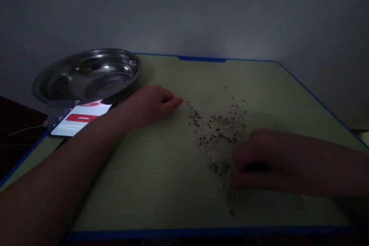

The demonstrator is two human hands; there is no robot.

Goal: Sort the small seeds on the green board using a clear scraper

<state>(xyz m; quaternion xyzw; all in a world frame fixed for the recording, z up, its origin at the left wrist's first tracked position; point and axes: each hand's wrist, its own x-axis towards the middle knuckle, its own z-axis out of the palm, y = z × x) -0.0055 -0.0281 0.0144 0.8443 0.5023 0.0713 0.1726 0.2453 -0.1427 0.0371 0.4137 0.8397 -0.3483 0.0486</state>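
Left hand [151, 104] and right hand [255, 153] are flanking scattered pale grains [208, 147] and dark seeds [220, 135].
The scatter is lying on the table [150, 173], seemingly light, hard and slippery, probably needing a fingertip pinch. Both hands are showing curled fingers; whether pinching anything, I cannot tell.

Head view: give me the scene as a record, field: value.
surface: pale green table, blue edging
material: pale grains mixed with dark bits, spread loose
left hand: between bowl and grains; grip unclear
right hand: at the near right side of the grains; grip unclear
bowl: shiny metal, far left
phone: screen lit, before the bowl, partly hidden by left forearm
light: dim
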